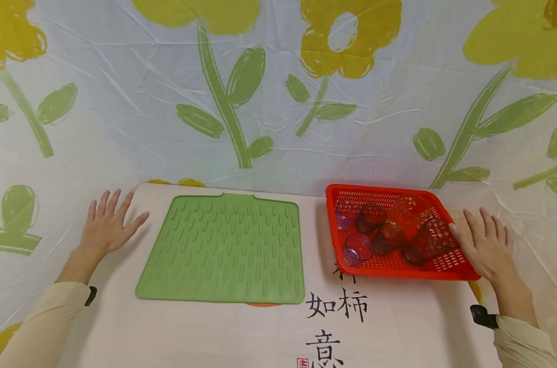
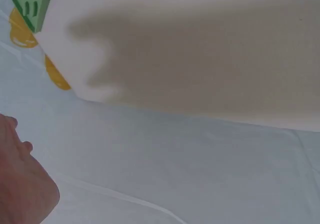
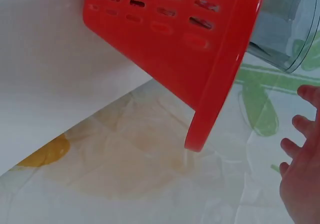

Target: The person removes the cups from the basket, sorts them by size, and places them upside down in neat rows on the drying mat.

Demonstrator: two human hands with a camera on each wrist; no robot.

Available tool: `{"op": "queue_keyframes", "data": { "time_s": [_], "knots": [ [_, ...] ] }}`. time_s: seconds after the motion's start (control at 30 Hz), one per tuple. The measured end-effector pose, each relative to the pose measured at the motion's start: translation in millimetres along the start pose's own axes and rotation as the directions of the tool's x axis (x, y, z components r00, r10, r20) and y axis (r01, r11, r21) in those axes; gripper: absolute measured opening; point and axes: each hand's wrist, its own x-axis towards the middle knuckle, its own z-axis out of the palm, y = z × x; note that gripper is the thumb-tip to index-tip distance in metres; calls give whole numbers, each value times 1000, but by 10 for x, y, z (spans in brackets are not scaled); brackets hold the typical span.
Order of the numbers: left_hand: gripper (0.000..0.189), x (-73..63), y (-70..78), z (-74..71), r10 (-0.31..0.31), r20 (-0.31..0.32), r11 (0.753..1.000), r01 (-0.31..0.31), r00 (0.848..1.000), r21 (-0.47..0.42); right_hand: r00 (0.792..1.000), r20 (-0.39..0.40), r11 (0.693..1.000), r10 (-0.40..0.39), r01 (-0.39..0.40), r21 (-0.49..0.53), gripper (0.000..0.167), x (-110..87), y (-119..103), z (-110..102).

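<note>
My left hand point(image 1: 105, 227) hovers with fingers spread, left of a green ribbed mat point(image 1: 227, 250); it holds nothing. On the right, a red perforated plastic basket point(image 1: 398, 274) contains several see-through drinking glasses, among them a purple-tinted glass point(image 1: 358, 247) and a dark glass point(image 1: 372, 217). Beside the basket's right end is my right hand point(image 1: 487, 248), fingers extended and nothing gripped, its thumb overlapping the rim in the head view. In the right wrist view a clear glass point(image 3: 285, 26) pokes past the basket's rim, near the fingertips point(image 3: 306, 93).
Under the mat and basket lies a pale table cover point(image 1: 204, 332) with black brushed characters point(image 1: 335, 305). A white sheet with printed flowers point(image 1: 278, 128) hangs behind and at the sides. The table's left edge runs below my left hand in the left wrist view.
</note>
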Motion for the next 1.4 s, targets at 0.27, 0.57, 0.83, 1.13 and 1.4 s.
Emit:
{"op": "queue_keyframes", "data": {
  "time_s": [0.27,0.57,0.83,1.13,1.4],
  "knots": [
    [71,-12,152,-14,58,-239,998,-65,969,-23,934,-324,980,-154,185,68,58,41,-170,13],
    [53,-40,380,54,9,-344,984,-70,939,-165,831,-492,942,-261,331,60,38,80,-464,75],
    [52,-81,572,117,-35,-306,949,-64,951,-307,805,-490,935,-336,346,-73,38,76,-738,109],
    [53,-111,809,143,-59,-245,916,-45,968,-398,865,-388,891,-318,413,188,47,67,-1022,339],
    [55,-129,1083,184,-34,-213,882,-71,976,-467,853,-348,846,-390,481,231,42,75,-1225,498]
  ]
}}
